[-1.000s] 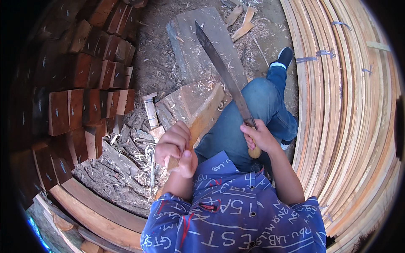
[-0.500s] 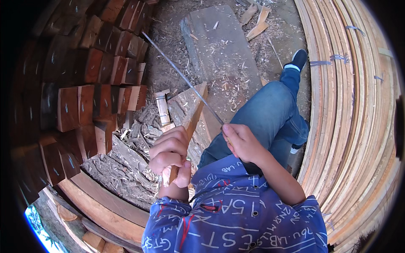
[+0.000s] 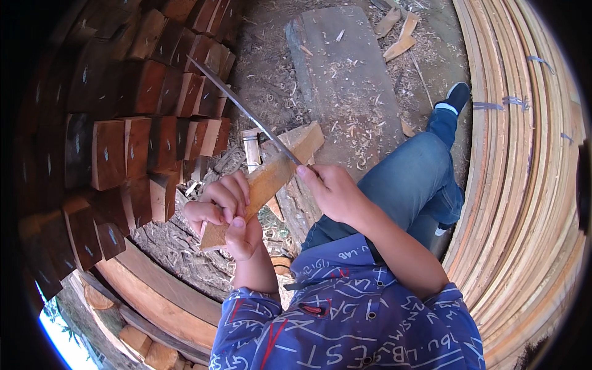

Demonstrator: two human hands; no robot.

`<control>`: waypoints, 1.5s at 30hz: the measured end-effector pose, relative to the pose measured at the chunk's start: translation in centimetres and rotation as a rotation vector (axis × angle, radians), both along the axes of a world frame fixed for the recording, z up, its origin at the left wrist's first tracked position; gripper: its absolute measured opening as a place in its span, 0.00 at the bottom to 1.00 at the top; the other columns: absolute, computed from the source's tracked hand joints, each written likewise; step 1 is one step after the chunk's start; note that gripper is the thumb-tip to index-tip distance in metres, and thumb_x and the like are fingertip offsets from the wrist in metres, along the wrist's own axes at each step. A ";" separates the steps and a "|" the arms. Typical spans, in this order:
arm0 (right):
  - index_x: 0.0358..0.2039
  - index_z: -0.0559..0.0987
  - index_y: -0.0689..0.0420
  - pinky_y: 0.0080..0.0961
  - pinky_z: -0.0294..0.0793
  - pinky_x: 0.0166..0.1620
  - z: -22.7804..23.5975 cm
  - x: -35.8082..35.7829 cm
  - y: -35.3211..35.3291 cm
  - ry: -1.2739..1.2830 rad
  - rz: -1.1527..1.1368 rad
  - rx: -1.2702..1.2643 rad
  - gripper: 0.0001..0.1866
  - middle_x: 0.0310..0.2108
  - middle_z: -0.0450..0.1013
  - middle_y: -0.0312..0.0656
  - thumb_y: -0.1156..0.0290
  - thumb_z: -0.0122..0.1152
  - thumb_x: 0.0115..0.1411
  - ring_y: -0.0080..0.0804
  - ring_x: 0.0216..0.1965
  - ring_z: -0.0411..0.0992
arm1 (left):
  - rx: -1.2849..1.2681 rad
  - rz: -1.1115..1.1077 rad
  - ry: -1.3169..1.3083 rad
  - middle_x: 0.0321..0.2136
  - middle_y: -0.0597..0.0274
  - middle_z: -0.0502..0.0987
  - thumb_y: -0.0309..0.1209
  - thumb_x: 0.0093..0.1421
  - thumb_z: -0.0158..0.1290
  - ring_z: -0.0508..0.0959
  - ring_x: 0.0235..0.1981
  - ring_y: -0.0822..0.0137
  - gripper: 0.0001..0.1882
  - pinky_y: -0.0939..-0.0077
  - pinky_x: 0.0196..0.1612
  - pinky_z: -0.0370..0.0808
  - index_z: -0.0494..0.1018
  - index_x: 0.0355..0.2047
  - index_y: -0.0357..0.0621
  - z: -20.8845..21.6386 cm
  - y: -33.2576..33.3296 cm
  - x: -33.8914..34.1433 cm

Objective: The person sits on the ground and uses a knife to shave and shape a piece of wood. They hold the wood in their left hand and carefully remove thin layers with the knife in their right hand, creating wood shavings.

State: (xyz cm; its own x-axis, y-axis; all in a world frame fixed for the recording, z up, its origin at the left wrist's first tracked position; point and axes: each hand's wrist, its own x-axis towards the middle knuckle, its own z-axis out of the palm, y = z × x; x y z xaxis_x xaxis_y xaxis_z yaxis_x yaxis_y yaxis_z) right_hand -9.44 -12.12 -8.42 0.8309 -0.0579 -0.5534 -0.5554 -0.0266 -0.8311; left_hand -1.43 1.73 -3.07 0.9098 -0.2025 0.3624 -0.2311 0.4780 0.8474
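My left hand (image 3: 225, 206) grips the lower end of a squared wooden block (image 3: 268, 182), fingers and thumb wrapped around it. The block slants up and to the right, its far end resting near a rough log (image 3: 295, 216). In my right hand (image 3: 334, 193) is a machete (image 3: 237, 105) with a long, narrow blade. Its handle is hidden in the fist. The blade points to the upper left and crosses over the block; whether it touches the wood I cannot tell.
Stacked dark-ended timbers (image 3: 108, 154) rise on the left, close to the blade's tip. Long bundled wood strips (image 3: 493, 185) line the right. A flat stone slab (image 3: 345, 74) with shavings lies ahead. My bent leg (image 3: 404, 166) is beside the right hand.
The block has rolled so its broad face shows, and its near end has shifted left with my left hand. The machete's blade has turned, showing more of its flat, its tip swinging left.
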 end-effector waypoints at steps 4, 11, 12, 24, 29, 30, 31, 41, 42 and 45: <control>0.26 0.74 0.68 0.36 0.64 0.26 0.5 0.4 0.2 -0.075 -0.034 -0.034 0.26 0.13 0.64 0.49 0.53 0.46 0.65 0.34 0.19 0.64 | -0.017 -0.005 -0.028 0.17 0.70 0.59 0.20 0.45 0.52 0.60 0.17 0.76 0.14 0.81 0.24 0.58 0.59 0.25 0.50 -0.2 -0.1 0.0; 0.25 0.76 0.68 0.41 0.67 0.28 -2.8 0.4 -1.0 0.180 -0.019 -0.102 0.30 0.15 0.68 0.54 0.49 0.46 0.64 0.49 0.20 0.71 | 0.003 -0.013 -0.012 0.16 0.70 0.59 0.21 0.46 0.52 0.60 0.17 0.75 0.15 0.78 0.23 0.58 0.57 0.25 0.50 -0.9 0.2 0.7; 0.25 0.76 0.68 0.41 0.67 0.28 -2.5 0.4 -1.4 0.196 -0.036 -0.100 0.30 0.15 0.68 0.55 0.49 0.46 0.64 0.49 0.21 0.72 | -0.002 -0.050 -0.019 0.16 0.70 0.59 0.21 0.46 0.52 0.60 0.17 0.75 0.14 0.78 0.23 0.58 0.57 0.25 0.50 -1.3 -0.2 0.8; 0.23 0.71 0.70 0.35 0.65 0.27 -4.0 0.5 -2.0 0.247 -0.079 -0.094 0.28 0.13 0.64 0.49 0.54 0.46 0.66 0.34 0.20 0.67 | 0.008 -0.005 -0.011 0.17 0.69 0.61 0.18 0.45 0.53 0.62 0.18 0.75 0.16 0.79 0.24 0.59 0.59 0.26 0.50 -1.1 -0.2 0.3; 0.19 0.71 0.69 0.32 0.64 0.21 -2.3 0.6 -1.3 0.037 -0.065 -0.079 0.30 0.10 0.63 0.44 0.52 0.44 0.66 0.29 0.14 0.65 | 0.057 -0.047 -0.029 0.17 0.68 0.61 0.18 0.45 0.52 0.62 0.18 0.74 0.15 0.78 0.24 0.59 0.58 0.26 0.50 -0.6 -1.5 -0.6; 0.19 0.71 0.68 0.32 0.63 0.20 -2.0 0.4 -0.9 -0.052 -0.058 -0.108 0.30 0.10 0.62 0.44 0.52 0.44 0.66 0.29 0.14 0.65 | 0.053 -0.050 -0.030 0.17 0.68 0.61 0.18 0.45 0.52 0.62 0.18 0.74 0.16 0.78 0.24 0.59 0.58 0.27 0.50 -0.6 -1.4 -0.6; 0.19 0.71 0.68 0.31 0.63 0.20 -1.9 0.3 -0.7 -0.141 -0.053 -0.138 0.30 0.10 0.62 0.43 0.52 0.44 0.66 0.29 0.13 0.64 | 0.049 -0.053 -0.031 0.17 0.68 0.61 0.18 0.45 0.52 0.62 0.18 0.74 0.16 0.78 0.25 0.59 0.58 0.27 0.50 -0.7 -1.3 -0.5; 0.23 0.76 0.67 0.46 0.69 0.34 -1.3 0.8 -1.4 0.100 0.094 -0.227 0.32 0.20 0.71 0.61 0.48 0.43 0.64 0.58 0.28 0.73 | 0.030 -0.030 -0.061 0.17 0.69 0.61 0.19 0.47 0.53 0.62 0.17 0.75 0.16 0.79 0.24 0.60 0.58 0.26 0.51 -0.8 -0.9 -0.1; 0.23 0.76 0.68 0.46 0.69 0.34 -0.9 0.5 -1.3 0.077 0.077 -0.212 0.32 0.20 0.71 0.61 0.47 0.43 0.64 0.58 0.28 0.73 | 0.022 -0.054 -0.054 0.17 0.69 0.61 0.17 0.46 0.54 0.63 0.18 0.75 0.16 0.80 0.24 0.60 0.59 0.26 0.51 -0.7 -0.8 -0.7; 0.25 0.77 0.68 0.44 0.68 0.33 -0.6 -0.3 -1.1 0.042 0.023 -0.207 0.31 0.18 0.69 0.59 0.49 0.44 0.64 0.54 0.25 0.71 | 0.035 -0.028 -0.059 0.17 0.69 0.61 0.17 0.46 0.54 0.63 0.18 0.75 0.16 0.79 0.24 0.60 0.59 0.26 0.50 -0.4 -1.2 -0.8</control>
State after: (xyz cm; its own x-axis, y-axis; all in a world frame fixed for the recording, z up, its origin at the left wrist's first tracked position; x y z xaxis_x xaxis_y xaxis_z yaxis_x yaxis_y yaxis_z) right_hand -9.75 -13.20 -9.04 0.8097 -0.1549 -0.5661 -0.5869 -0.2076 -0.7826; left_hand -2.26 0.52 -3.51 0.8810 -0.2405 0.4075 -0.2683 0.4553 0.8489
